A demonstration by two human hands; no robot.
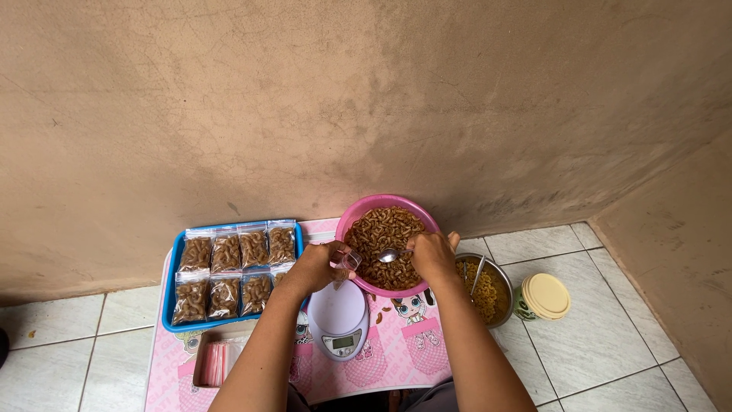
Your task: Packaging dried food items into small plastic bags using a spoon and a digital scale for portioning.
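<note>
My left hand [316, 267] holds a small clear plastic bag [347, 261] at the near rim of a pink bowl [353, 210] filled with brown fried snack pieces. My right hand [432, 254] grips a metal spoon [389, 255] whose head points left toward the bag, over the bowl. Just below the bag stands a small white kitchen scale [339, 317] on a low pink table [396, 355].
A blue tray [169, 290] on the left holds several filled clear bags. A box of empty bags [217, 361] lies near the front. Right of the table on the tiled floor sit a metal bowl [499, 284] with yellow snacks and a spoon, and a lidded jar [543, 297].
</note>
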